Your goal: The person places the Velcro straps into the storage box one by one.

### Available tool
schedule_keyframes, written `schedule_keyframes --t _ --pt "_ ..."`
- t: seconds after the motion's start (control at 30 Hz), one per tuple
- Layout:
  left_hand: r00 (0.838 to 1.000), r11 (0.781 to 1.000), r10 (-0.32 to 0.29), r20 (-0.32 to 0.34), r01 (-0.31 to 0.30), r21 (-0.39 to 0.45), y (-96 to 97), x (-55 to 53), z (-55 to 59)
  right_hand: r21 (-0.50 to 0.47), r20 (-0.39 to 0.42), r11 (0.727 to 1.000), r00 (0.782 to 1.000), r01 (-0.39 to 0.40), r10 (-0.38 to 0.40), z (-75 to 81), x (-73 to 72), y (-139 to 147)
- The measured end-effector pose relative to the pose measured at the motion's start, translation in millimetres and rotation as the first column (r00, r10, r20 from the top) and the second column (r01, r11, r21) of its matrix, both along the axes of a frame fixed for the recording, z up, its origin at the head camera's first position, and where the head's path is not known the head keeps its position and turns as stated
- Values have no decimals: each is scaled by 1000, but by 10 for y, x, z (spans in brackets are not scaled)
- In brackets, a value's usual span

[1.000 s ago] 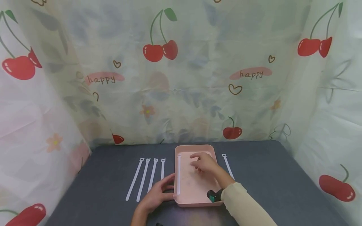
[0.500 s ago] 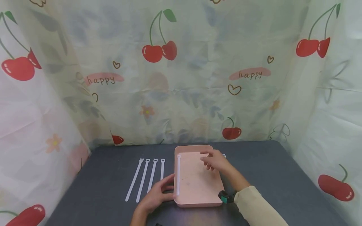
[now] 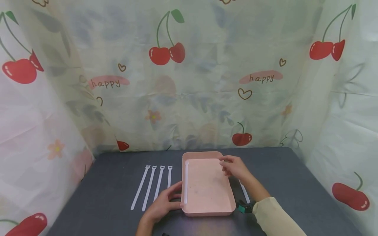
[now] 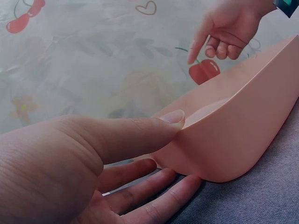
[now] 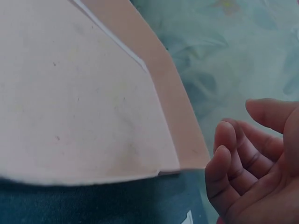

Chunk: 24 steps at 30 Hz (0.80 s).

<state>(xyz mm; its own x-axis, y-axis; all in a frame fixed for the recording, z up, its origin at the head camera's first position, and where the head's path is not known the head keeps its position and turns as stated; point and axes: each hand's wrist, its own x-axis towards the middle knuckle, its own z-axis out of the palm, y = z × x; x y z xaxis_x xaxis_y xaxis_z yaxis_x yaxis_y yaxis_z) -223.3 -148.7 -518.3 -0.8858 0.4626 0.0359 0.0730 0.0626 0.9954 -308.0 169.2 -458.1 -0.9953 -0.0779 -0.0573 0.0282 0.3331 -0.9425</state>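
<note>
A pink rectangular tray (image 3: 210, 191) stands mid-table. My left hand (image 3: 163, 202) is at its near left side; in the left wrist view the thumb (image 4: 140, 133) lies along the tray's rim and the straight fingers (image 4: 159, 205) touch low on the outer wall. One white cable tie (image 3: 186, 183) lies lengthwise inside the tray along its left wall. With nothing in it, my right hand (image 3: 235, 167) hovers over the far right edge, fingers loosely curled in the right wrist view. Beneath the right forearm, a white cable tie (image 3: 244, 191) on the table is partly hidden.
Several more white cable ties (image 3: 151, 187) lie side by side left of the tray, some partly covered by the left hand. The table (image 3: 283, 190) is dark grey. A cherry-printed curtain (image 3: 183, 82) closes off the back and both sides.
My right hand has moved right, from over the middle of the tray to its right edge, and its forearm now covers the top of the right-hand cable tie. The left hand has stayed put.
</note>
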Motion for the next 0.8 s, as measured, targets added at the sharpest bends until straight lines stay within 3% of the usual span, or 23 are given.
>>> schedule_keyframes --t 0.33,0.5,0.63,0.8 --pt "1000 1000 1 13 -1 -1 -1 2 12 56 -47 994 994 96 -94 -144 -8 123" --pt "1000 1000 -3 7 3 2 6 7 16 139 -61 983 991 123 -116 -228 6 185" --pt "1000 1000 -6 6 6 14 6 8 14 245 -106 959 987 145 -122 -308 5 234" --pt "1000 1000 -11 10 11 28 1 6 9 376 -179 909 977 180 -119 -381 10 296"
